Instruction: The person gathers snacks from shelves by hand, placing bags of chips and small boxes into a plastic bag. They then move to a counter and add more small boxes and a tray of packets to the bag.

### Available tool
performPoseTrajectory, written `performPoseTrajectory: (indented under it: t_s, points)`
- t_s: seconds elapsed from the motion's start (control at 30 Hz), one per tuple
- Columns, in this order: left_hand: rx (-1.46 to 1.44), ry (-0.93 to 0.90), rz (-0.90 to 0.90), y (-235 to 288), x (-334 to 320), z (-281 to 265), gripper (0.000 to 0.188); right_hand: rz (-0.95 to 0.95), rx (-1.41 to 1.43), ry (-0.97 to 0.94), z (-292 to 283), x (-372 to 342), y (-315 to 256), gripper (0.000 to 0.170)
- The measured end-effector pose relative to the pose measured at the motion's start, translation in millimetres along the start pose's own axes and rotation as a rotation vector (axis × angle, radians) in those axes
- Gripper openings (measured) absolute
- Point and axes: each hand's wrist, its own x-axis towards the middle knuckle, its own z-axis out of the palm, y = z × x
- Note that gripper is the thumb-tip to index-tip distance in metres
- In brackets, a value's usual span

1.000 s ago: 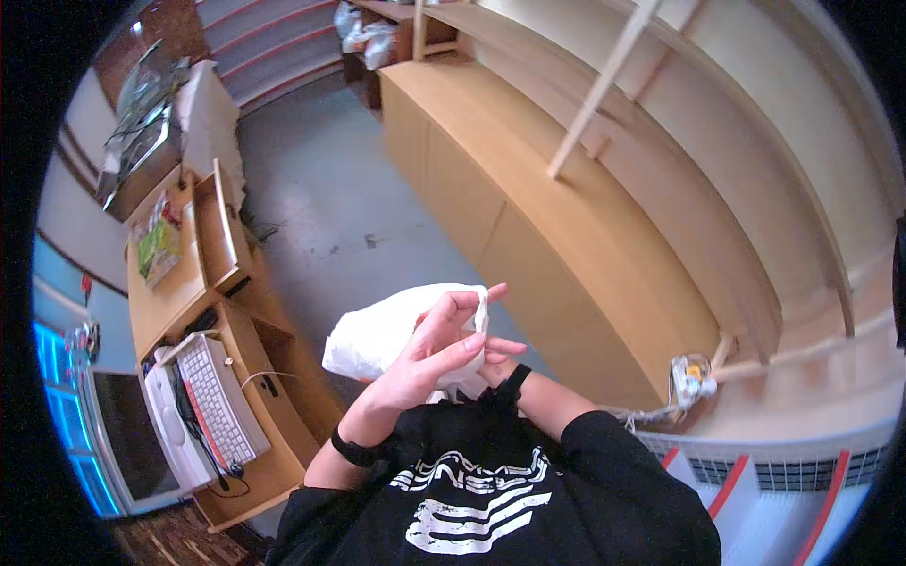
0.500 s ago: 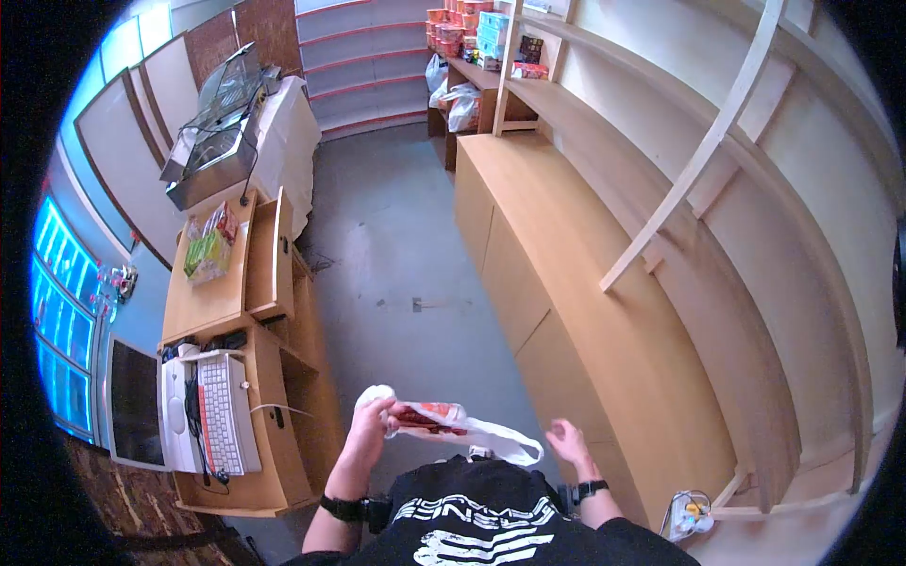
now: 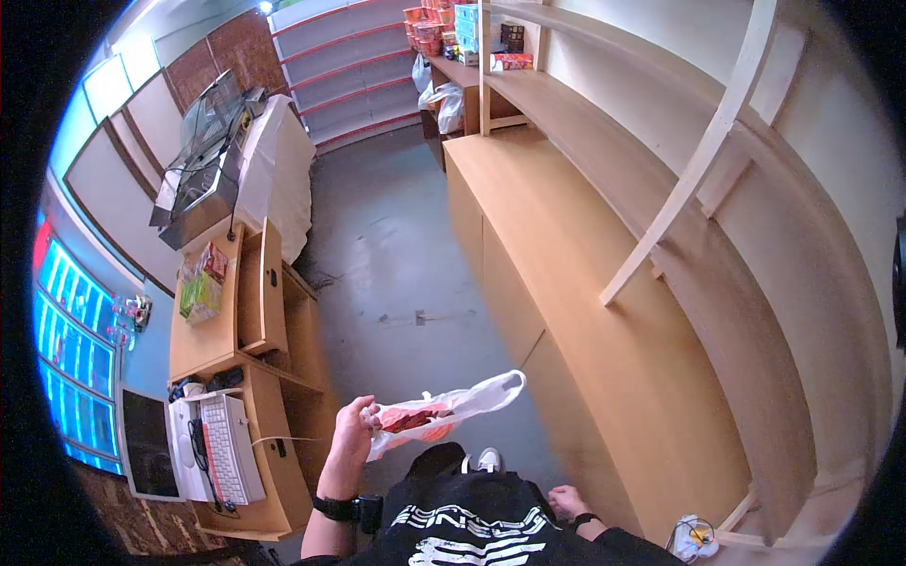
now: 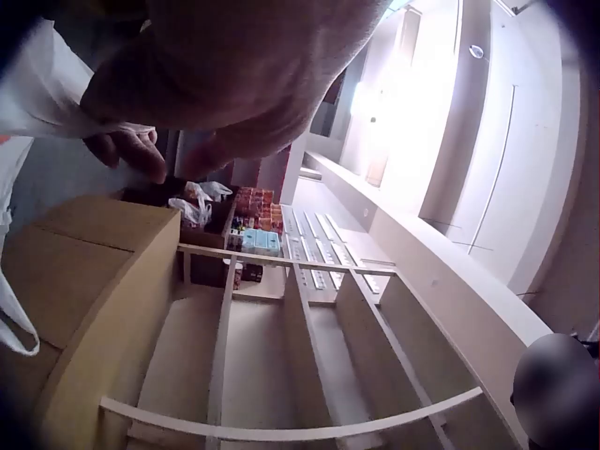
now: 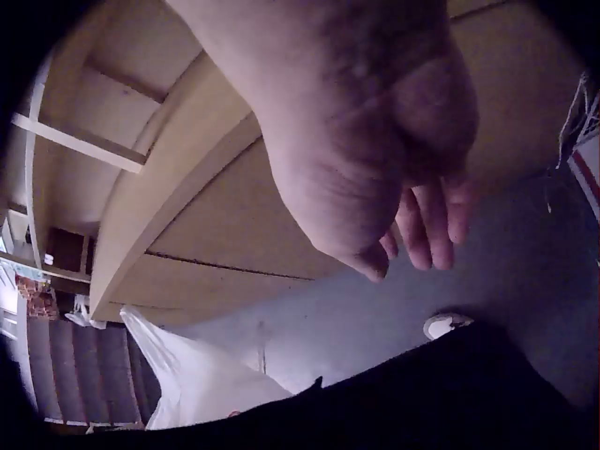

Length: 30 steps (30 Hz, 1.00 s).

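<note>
In the head view a white plastic bag (image 3: 460, 401) with red contents hangs from my left hand (image 3: 353, 436), whose fingers pinch its edge at the left end. The bag's loop handle stretches out to the right, held by nothing. The left wrist view shows my left hand (image 4: 225, 80) gripping the white plastic (image 4: 56, 89). Beside my right hip, my right hand (image 3: 568, 503) hangs apart from the bag. In the right wrist view the fingers of my right hand (image 5: 375, 169) hang loosely bent, holding nothing, with the bag (image 5: 202, 375) below and to the left.
On the left stands a desk with a keyboard (image 3: 225, 451), a monitor (image 3: 149, 443), colourful packets (image 3: 202, 283) and a pulled-out drawer (image 3: 271, 288). A long wooden cabinet (image 3: 566, 330) with shelving runs along the right. Grey floor (image 3: 387, 245) lies between them. A shoe (image 3: 489, 459) shows below.
The right hand has dropped down beside the body, away from the bag. The left hand still holds the bag, whose loop has swung up and slightly left. The view has shifted a little.
</note>
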Motion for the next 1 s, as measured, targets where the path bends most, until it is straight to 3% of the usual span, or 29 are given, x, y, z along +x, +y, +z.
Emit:
performPoseTrajectory:
  t_s: [0.07, 0.17, 0.37, 0.5, 0.6, 0.67, 0.7, 0.77, 1.0]
  points:
    - [-0.023, -0.007, 0.015, 5.7, 18.0, 1.7, 0.014, 0.001, -0.009, 0.023, 0.1, 5.6, -33.9, 0.025]
    - [-0.101, 0.133, 0.033, 17.2, 40.0, 0.5, 0.015, -0.035, -0.013, 0.054, 0.6, 30.3, -70.8, 0.026]
    - [-0.186, 0.149, -0.01, 50.5, 87.1, -5.8, 0.012, -0.092, -0.06, 0.13, 4.8, 61.6, -160.2, 0.028]
    - [-0.281, 0.121, -0.072, 68.0, 125.0, -28.3, 0.013, -0.111, -0.025, 0.068, 16.0, 84.8, -228.8, 0.017]
    - [-0.346, 0.136, -0.059, 74.9, 151.8, -41.3, 0.015, -0.071, -0.366, -0.039, 37.3, 87.0, -313.4, 0.032]
    - [-0.39, 0.079, -0.098, 80.7, 165.0, -47.9, 0.015, -0.256, -0.43, 0.011, 57.4, 76.8, -368.4, 0.033]
    - [-0.414, 0.052, -0.114, 87.6, 168.7, -46.0, 0.014, -0.258, -0.466, 0.0, 60.9, 87.8, -381.7, 0.033]
    - [-0.341, 0.1, -0.081, 110.4, 159.1, -32.8, 0.014, -0.27, -0.304, -0.066, 73.1, 119.1, -412.9, 0.034]
    - [-0.529, 0.064, 0.085, 123.3, 182.8, -52.4, 0.024, -0.281, -0.528, -0.217, 107.4, 167.5, -528.2, 0.035]
